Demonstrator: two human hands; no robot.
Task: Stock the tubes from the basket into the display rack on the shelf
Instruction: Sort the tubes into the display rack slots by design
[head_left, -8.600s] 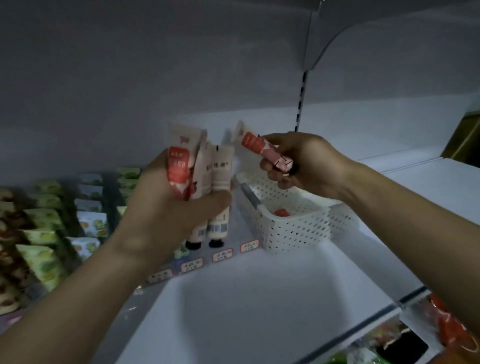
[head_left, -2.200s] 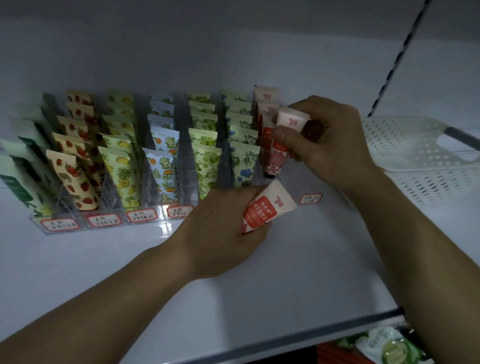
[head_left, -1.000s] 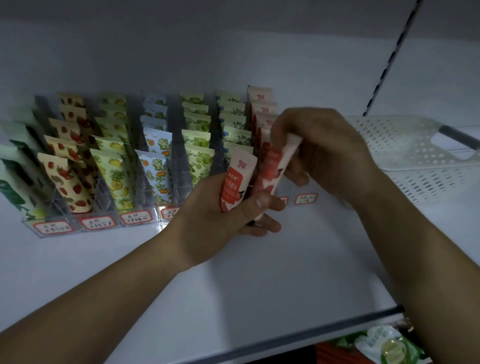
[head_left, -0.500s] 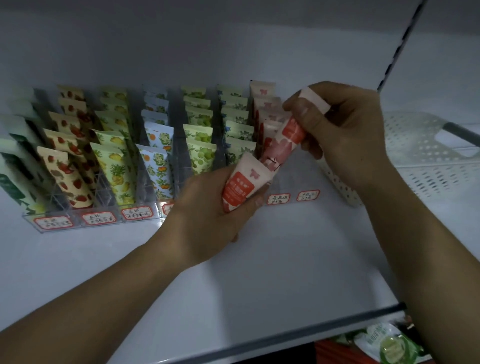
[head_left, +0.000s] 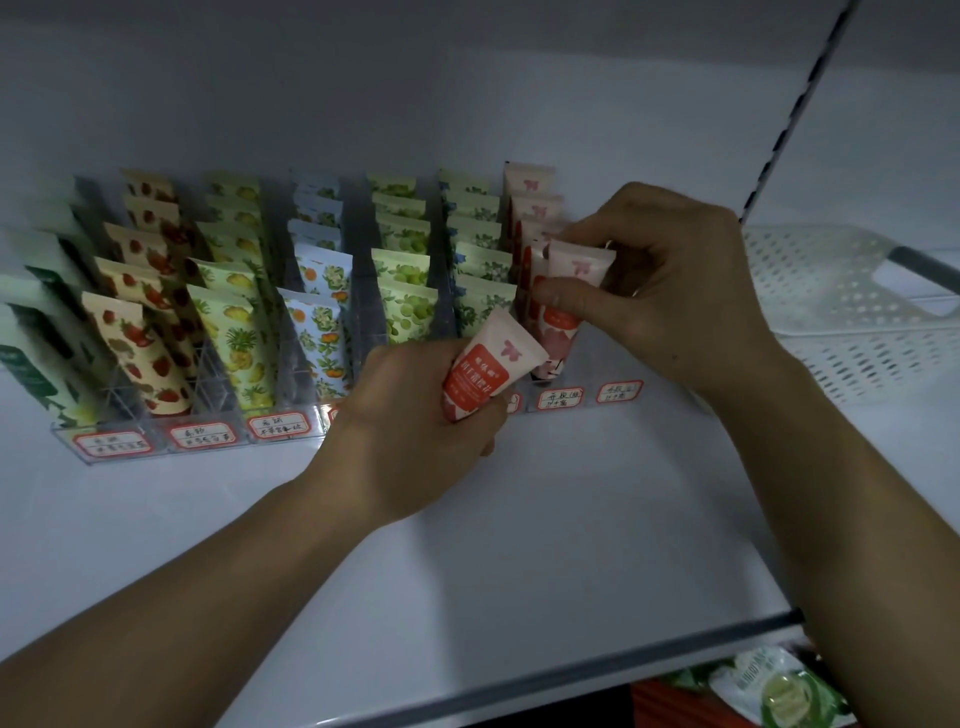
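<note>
A clear display rack (head_left: 280, 426) with red price tags stands at the back of the white shelf, its lanes filled with several rows of fruit-print tubes. My right hand (head_left: 670, 291) pinches a pink tube (head_left: 563, 312) that stands upright in the pink lane at the rack's right end, behind the tag. My left hand (head_left: 415, 426) grips a second pink tube with a red label (head_left: 485, 366), tilted, just in front of the rack. The white perforated basket (head_left: 852, 322) sits to the right; its inside is hidden.
The white shelf (head_left: 519, 545) has a bare stretch in front of the rack, ending at a grey front edge. A slotted upright (head_left: 789, 114) runs up the back wall. Green packets (head_left: 769, 686) lie on the shelf below, at the bottom right.
My right hand has lowered its pink tube from a tilted pose above the rack to upright in the right-hand lane. The left hand keeps its tube, slightly lower.
</note>
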